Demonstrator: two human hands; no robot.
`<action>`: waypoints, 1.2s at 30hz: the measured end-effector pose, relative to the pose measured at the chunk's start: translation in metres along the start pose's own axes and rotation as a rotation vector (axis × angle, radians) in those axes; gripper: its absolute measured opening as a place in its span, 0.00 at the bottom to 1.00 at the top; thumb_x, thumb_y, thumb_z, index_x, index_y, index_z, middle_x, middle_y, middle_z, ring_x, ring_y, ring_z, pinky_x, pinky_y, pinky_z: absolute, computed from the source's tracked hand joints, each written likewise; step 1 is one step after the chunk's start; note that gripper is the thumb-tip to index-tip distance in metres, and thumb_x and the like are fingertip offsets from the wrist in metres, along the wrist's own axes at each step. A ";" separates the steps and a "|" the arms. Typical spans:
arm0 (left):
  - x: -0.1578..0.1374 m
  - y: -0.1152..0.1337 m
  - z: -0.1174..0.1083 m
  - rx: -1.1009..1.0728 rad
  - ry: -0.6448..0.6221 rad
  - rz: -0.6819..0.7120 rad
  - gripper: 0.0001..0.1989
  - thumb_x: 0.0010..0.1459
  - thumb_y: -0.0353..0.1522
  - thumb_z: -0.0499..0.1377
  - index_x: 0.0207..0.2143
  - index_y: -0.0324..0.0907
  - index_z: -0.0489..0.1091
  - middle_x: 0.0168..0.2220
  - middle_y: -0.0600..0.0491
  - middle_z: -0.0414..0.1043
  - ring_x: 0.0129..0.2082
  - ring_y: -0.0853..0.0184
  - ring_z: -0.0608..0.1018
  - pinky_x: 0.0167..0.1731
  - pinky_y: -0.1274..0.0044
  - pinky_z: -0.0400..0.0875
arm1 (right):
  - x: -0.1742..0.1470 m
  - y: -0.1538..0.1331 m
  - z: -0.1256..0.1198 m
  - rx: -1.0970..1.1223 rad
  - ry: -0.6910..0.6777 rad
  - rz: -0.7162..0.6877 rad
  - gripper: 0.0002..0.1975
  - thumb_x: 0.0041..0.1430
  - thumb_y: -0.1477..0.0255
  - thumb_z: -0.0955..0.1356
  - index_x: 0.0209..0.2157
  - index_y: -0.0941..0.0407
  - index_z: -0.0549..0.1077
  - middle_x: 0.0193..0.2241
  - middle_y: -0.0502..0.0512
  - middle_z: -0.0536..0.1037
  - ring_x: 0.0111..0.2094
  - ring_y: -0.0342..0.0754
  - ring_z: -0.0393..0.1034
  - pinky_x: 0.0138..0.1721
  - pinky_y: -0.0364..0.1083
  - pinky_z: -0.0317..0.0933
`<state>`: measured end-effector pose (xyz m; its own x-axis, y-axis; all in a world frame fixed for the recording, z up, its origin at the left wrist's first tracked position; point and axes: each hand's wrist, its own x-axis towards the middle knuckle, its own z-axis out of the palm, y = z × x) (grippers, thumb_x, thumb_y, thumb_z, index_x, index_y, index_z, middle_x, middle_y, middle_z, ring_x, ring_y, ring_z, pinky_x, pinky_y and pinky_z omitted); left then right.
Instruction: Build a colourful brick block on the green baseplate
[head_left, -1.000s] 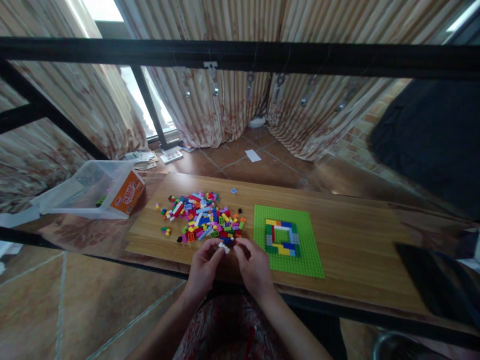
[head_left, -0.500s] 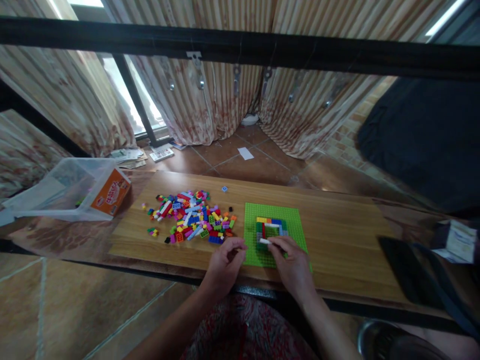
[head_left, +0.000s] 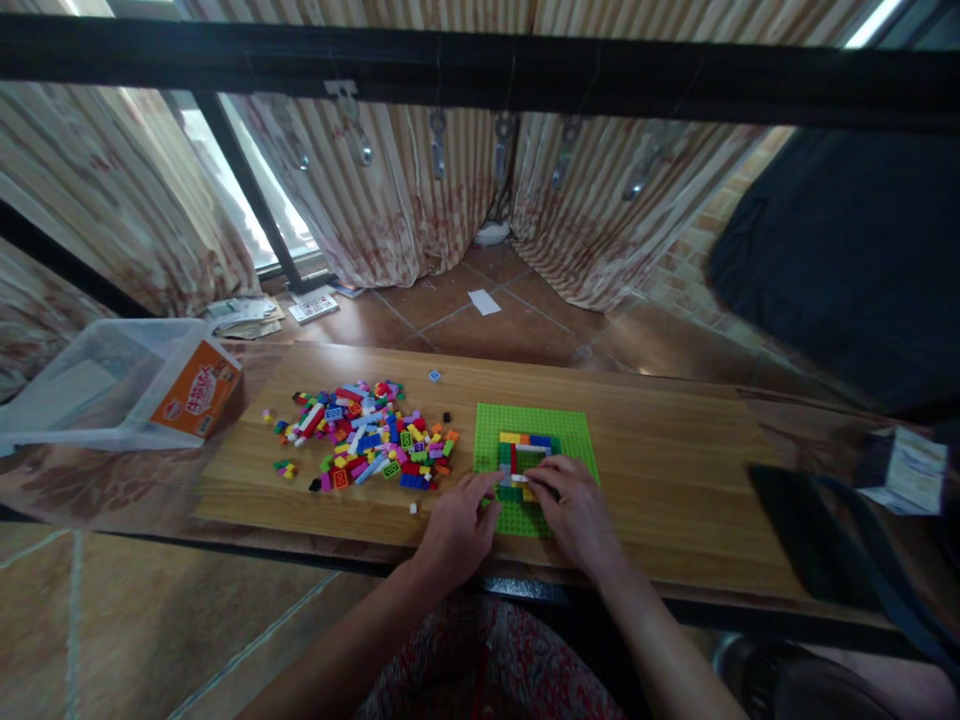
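A square wall of coloured bricks point(head_left: 514, 438) stands on a green baseplate point(head_left: 574, 425), with a hollow middle. At its near side, my right hand point(head_left: 576, 505) is closed on a white brick point(head_left: 518, 479), fingertips pressed low against the wall. My left hand point(head_left: 461, 522) reaches in from the left. Its index fingertip is at the wall's near left corner, by the white brick's left end, while the thumb stays apart and nothing shows in the hand.
Loose bricks point(head_left: 375, 435) lie heaped on the wooden tabletop point(head_left: 675, 470), left of the baseplate. A small white brick point(head_left: 413, 509) sits near the front edge, and a light blue one point(head_left: 435, 376) at the back. A clear plastic bin point(head_left: 135, 375) stands far left; a dark strap point(head_left: 810, 535) lies right.
My right hand has brought the white brick down onto the wall's near side. The left hand has moved in to the wall. A small white brick now shows left of my left hand.
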<state>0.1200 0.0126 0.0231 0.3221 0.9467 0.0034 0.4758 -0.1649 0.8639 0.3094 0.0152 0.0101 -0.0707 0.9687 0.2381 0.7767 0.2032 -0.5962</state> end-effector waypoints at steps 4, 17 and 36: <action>0.004 0.004 0.002 0.268 -0.103 0.047 0.21 0.60 0.31 0.51 0.56 0.46 0.64 0.44 0.48 0.71 0.40 0.61 0.75 0.40 0.72 0.68 | 0.005 -0.001 -0.005 -0.016 -0.086 -0.021 0.09 0.59 0.72 0.65 0.34 0.53 0.79 0.35 0.55 0.76 0.39 0.50 0.67 0.44 0.50 0.62; 0.004 0.013 0.016 0.683 -0.184 0.109 0.22 0.62 0.27 0.47 0.58 0.43 0.59 0.41 0.47 0.68 0.37 0.61 0.74 0.31 0.75 0.70 | 0.021 -0.001 -0.008 -0.080 -0.206 0.017 0.10 0.58 0.71 0.65 0.28 0.54 0.78 0.35 0.54 0.77 0.38 0.49 0.68 0.42 0.48 0.59; 0.006 0.021 0.016 0.861 -0.242 0.103 0.24 0.60 0.24 0.48 0.59 0.40 0.56 0.45 0.45 0.68 0.40 0.60 0.76 0.35 0.73 0.74 | 0.029 -0.007 -0.017 -0.019 -0.123 0.161 0.10 0.54 0.71 0.65 0.24 0.55 0.77 0.30 0.53 0.78 0.34 0.46 0.71 0.38 0.44 0.61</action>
<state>0.1447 0.0105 0.0329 0.5140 0.8478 -0.1304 0.8524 -0.4878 0.1882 0.3124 0.0396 0.0347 -0.0197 0.9988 0.0451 0.7957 0.0429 -0.6042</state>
